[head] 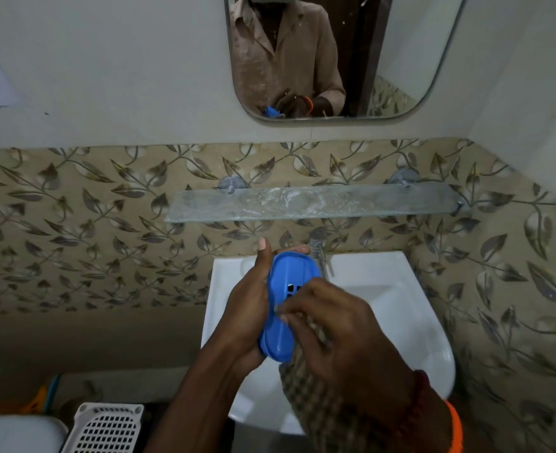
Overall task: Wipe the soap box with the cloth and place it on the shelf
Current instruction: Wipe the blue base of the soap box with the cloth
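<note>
A wall of beige tiles patterned with brown leaves (74, 223) fills the middle of the view, with plain pale wall above it. A rounded-corner wall mirror (417, 60) hangs at the top, reflecting a person's torso in a light tan shirt and a glimpse of blue at the hands. Below the mirror a long frosted glass shelf (309, 204) sits on two metal brackets against the leaf tiles; its surface shows whitish smears. Under the shelf stands a white ceramic washbasin (401, 308), with a chrome tap (319, 250) rising at its back edge.

Over the basin, the left hand (247, 302) grips a blue oval plastic soap box (289, 289) from its left side, thumb pointing up along the rim and fingertips showing past its far end; the box is tilted so that its slotted inner face turns toward the camera. It is held in the air above the basin, below the shelf and well apart from it. The right hand (332, 325) has its fingers curled round a brown-and-beige checked cloth (309, 397) and presses it against the right side of the box; the rest of the cloth hangs down toward the lower edge. An orange band and a dark red thread circle the right wrist.

At the lower left stands a white plastic basket with a perforated wall (106, 426).
</note>
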